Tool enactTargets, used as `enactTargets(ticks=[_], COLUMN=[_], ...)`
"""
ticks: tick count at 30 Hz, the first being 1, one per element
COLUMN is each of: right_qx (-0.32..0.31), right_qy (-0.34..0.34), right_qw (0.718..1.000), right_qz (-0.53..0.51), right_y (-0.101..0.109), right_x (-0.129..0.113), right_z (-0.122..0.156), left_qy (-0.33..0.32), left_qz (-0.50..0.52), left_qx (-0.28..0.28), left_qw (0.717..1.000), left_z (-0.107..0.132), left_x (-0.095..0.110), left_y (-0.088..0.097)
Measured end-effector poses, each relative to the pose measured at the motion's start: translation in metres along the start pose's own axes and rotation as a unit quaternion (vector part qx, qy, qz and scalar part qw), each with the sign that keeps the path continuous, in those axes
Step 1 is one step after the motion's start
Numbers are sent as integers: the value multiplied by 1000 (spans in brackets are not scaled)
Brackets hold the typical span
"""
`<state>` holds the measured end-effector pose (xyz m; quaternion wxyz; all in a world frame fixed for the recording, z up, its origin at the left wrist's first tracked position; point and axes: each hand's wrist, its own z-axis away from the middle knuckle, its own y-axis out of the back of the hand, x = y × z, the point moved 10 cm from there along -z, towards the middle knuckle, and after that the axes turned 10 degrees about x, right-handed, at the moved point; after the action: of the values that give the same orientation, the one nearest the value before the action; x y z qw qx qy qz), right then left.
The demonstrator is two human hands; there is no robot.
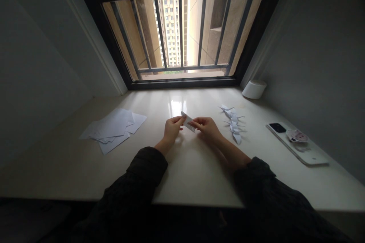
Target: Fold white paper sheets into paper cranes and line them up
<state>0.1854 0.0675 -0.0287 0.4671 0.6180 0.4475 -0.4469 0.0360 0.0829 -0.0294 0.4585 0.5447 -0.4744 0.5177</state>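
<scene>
A small piece of folded white paper (188, 122) is held between both hands, above the middle of the white counter. My left hand (172, 129) pinches its left side near the upper tip, thumb on the near face. On the right side, my right hand (207, 126) grips the same paper between thumb and fingers. Part of the paper is hidden behind the fingers. To the right of my right hand, several folded paper cranes (234, 124) stand close together in a row. A loose pile of white paper sheets (114, 125) lies to the left.
A phone (298, 145) with a round grip on its back lies at the right of the counter (196, 174). A white cylindrical object (254, 89) stands in the far right corner. A barred window (182, 34) is at the back, with walls on both sides.
</scene>
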Motion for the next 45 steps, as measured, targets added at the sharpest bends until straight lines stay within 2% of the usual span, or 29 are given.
enactTargets(ticks=[4,12,15,27,34,41,45], right_qx=[-6,-16,-21,-37,-38,-50,-32], right_qy=[-8,-20,-21,-29,-44,-15,-12], right_qw=[1000,999,999,998,997,998,999], right_qz=[-17,-38,-36,-48,-44,-25,-12], right_y=[-3,-4,-5,-8,-11,-15,-13], right_x=[0,-2,-2,-5,-5,-8,-6], right_z=[3,8,8,10,15,12,11], left_qy=[-20,-79,-66,59,40,22,14], left_qz=[-12,-21,-12,36,43,32,32], left_qx=[-5,-60,-71,-49,-9,43,33], left_qw=[1000,995,995,996,998,998,999], left_z=[1,6,7,0,-5,-1,-3], left_x=[3,14,15,-1,5,5,4], left_y=[-2,-13,-15,-6,6,10,8])
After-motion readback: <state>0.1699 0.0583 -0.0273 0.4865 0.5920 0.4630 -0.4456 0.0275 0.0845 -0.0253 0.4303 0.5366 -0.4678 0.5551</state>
